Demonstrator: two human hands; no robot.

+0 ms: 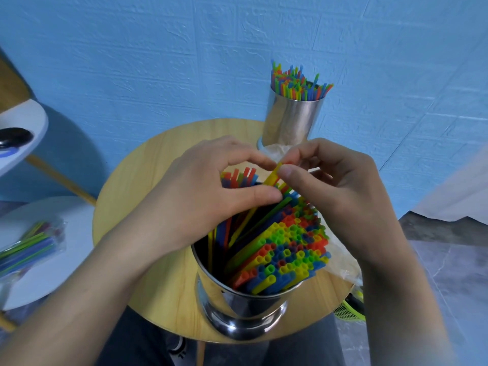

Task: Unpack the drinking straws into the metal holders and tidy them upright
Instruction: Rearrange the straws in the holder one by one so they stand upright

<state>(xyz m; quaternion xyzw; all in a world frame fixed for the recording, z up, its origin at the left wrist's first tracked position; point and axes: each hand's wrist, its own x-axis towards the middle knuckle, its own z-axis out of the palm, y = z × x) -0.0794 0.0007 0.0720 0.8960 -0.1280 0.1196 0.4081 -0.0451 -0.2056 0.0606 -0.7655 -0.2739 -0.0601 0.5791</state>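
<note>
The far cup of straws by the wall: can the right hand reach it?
Probably yes. The far cup stands just beyond the right hand, with only a crumpled wrapper between them, though that hand is busy pinching a yellow straw.

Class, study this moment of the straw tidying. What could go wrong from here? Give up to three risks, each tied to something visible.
1. The near holder stands close to the table edge, and its straws lean, so a push could tip it.
2. The right hand pinches a yellow straw; tugging it may flick neighbours out.
3. The loose wrapper beside the holder might snag straws or slide off.
</note>
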